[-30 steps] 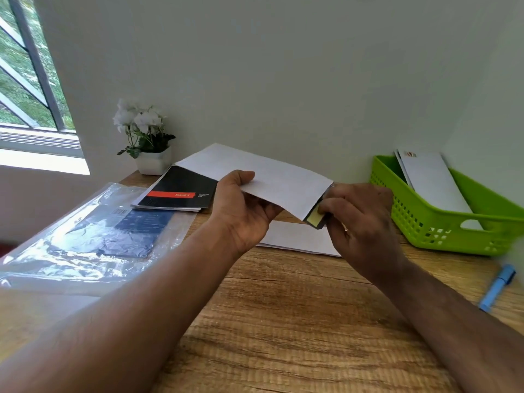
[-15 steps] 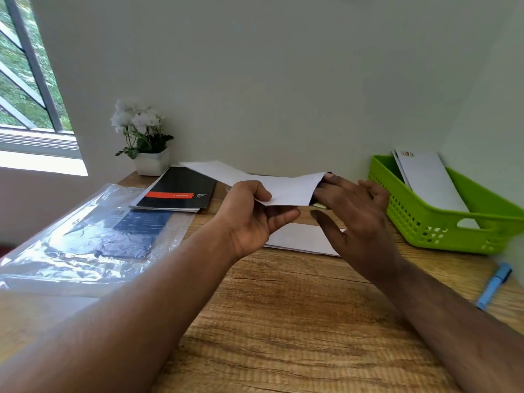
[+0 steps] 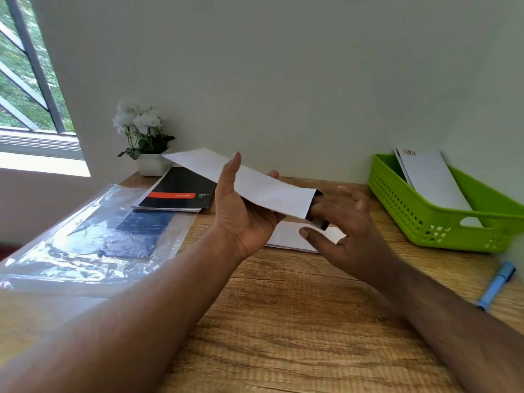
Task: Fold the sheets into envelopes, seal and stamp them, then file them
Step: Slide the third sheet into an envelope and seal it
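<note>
Above a wooden desk [image 3: 283, 321] set against a pale wall, a person holds one white envelope [image 3: 255, 185] clear of the surface; the left hand [image 3: 241, 211] cradles it from beneath, palm turned up, thumb raised along the near edge and fingertips curling over the far edge, so that the paper is gripped between them; the right hand [image 3: 346, 234] meets the envelope's open end, its fingers [image 3: 320, 205] straight and pushed into the mouth, its thumb [image 3: 314, 236] spread wide below and holding nothing; a small dark object shows at that opening, too blurred to identify. Beneath the hands lies white paper [image 3: 289, 236] flat on the desk, the number of sheets unclear. To the right sits one green basket [image 3: 425, 222] holding at least two white envelopes [image 3: 431, 177] propped on a slant; one blue pen [image 3: 494, 285] lies near the desk's right edge. To the left rest one black notepad [image 3: 181, 191] with a red band, one clear plastic sleeve [image 3: 85, 242] over dark paper, and one potted white-flowered plant [image 3: 144, 143] by the window [image 3: 28, 80].
</note>
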